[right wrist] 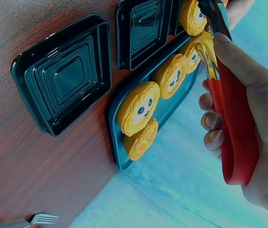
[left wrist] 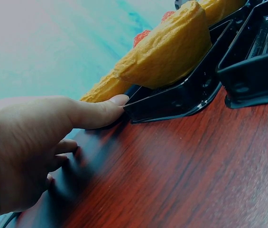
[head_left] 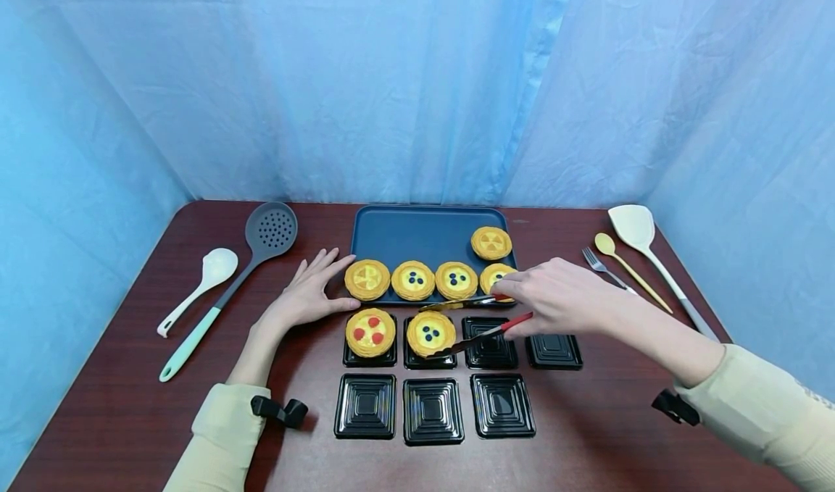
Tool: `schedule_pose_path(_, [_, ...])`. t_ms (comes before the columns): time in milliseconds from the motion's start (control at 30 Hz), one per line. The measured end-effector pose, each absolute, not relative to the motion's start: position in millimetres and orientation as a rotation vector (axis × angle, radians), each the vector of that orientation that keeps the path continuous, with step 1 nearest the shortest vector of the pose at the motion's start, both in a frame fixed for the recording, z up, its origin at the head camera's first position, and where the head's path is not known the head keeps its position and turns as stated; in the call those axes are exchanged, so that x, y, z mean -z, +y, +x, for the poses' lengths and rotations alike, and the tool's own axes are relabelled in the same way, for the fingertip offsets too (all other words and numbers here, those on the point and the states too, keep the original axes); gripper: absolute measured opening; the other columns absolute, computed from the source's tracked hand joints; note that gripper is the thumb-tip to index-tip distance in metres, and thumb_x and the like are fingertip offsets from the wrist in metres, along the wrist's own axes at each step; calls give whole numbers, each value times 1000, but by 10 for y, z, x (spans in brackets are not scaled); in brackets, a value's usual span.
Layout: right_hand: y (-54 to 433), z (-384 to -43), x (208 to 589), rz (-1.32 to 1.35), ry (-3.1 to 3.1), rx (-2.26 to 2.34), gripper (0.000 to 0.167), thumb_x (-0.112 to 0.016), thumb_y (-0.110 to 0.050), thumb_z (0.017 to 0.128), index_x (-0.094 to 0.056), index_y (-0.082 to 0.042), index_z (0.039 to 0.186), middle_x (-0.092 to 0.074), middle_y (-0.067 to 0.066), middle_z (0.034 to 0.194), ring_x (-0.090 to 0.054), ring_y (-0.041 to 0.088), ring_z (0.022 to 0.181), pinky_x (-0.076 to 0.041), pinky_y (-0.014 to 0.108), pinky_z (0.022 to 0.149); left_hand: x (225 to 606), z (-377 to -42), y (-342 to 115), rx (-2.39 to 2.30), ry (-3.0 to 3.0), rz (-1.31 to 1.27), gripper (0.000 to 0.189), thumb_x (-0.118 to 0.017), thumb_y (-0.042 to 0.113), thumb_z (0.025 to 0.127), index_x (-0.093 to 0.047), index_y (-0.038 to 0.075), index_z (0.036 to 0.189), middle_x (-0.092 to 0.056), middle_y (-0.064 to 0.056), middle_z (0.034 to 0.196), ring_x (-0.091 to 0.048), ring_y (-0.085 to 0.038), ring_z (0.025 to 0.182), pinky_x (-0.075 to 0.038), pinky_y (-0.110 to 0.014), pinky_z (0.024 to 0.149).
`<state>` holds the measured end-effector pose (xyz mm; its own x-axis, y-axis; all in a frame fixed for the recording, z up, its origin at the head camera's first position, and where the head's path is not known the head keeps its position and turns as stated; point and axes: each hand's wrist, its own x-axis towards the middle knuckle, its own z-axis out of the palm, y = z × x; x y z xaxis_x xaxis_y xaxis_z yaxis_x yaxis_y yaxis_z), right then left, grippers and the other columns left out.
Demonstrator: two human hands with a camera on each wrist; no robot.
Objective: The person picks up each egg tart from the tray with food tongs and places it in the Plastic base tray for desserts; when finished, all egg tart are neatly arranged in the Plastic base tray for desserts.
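Note:
My right hand [head_left: 554, 296] grips red-handled tongs [right wrist: 238, 128], whose tips lie either side of a blueberry tart [head_left: 430, 334]. That tart sits on a small black square tray [head_left: 446, 362]; whether the tips touch it I cannot tell. With fingers spread, my left hand [head_left: 309, 289] rests at the left edge of the blue baking tray [head_left: 417, 232]. Its thumb [left wrist: 100, 111] points toward the strawberry tart [head_left: 370, 332], which stands in the neighbouring black tray. On the blue tray are more blueberry tarts [head_left: 413, 280] and two tarts with a wedge pattern [head_left: 491, 243].
Several black square trays [head_left: 365, 405] stand in two rows in front. To the left lie a slotted skimmer [head_left: 270, 231] and a white rice paddle [head_left: 218, 266]. A fork [head_left: 595, 260], yellow spoon [head_left: 605, 244] and white spatula [head_left: 633, 225] lie right. Blue curtains [head_left: 391, 86] surround the table.

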<state>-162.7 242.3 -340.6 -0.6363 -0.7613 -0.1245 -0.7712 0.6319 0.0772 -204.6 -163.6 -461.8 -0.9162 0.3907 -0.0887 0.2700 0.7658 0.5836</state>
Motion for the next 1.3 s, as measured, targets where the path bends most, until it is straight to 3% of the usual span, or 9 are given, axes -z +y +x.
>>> schedule_pose_path(567, [2437, -1637, 3417, -1301, 2766, -143, 60, -82, -60, 79, -70, -18, 120, -71, -10, 92, -50, -2, 60, -35, 17, 48, 4641, -2047, -1659, -873, 2755, 522, 89, -77, 44, 90, -33, 19, 163, -16, -20, 173, -5, -42, 162, 3, -63, 130])
schedule_pose_path(767, [2571, -1638, 3320, -1197, 2835, 1, 60, -82, -62, 78, -71, -23, 121, -69, -15, 101, -63, -5, 75, -50, 19, 60, 4652, -2057, -1655, -871, 2751, 536, 89, -76, 46, 91, -33, 19, 163, -15, -21, 173, -5, -43, 162, 2, -64, 130])
schedule_pose_path(867, [2696, -1696, 3200, -1071, 2922, 23, 64, -82, -63, 77, -70, -23, 126, -68, -15, 101, -62, -3, 78, -51, 24, 64, 4639, -2058, -1640, -881, 2747, 538, 89, -76, 45, 91, -33, 19, 163, -15, -20, 173, -5, -42, 162, 2, -64, 130])
schedule_pose_path(1133, [3053, -2091, 2996, -655, 3000, 16, 83, -79, -70, 77, -66, -15, 137, -74, 6, 122, -67, 16, 88, -49, 34, 62, 4648, -2053, -1647, -886, 2747, 534, 89, -77, 44, 91, -33, 19, 163, -15, -21, 173, -4, -43, 162, 3, -64, 130])
schedule_pose_path(1300, [3255, -2323, 3083, -532, 2960, -44, 93, -73, -77, 77, -63, -10, 140, -74, 9, 117, -66, 19, 87, -51, 39, 63, 4651, -2054, -1645, -885, 2748, 530, 89, -77, 43, 91, -33, 19, 163, -16, -21, 173, -4, -43, 162, 2, -63, 130])
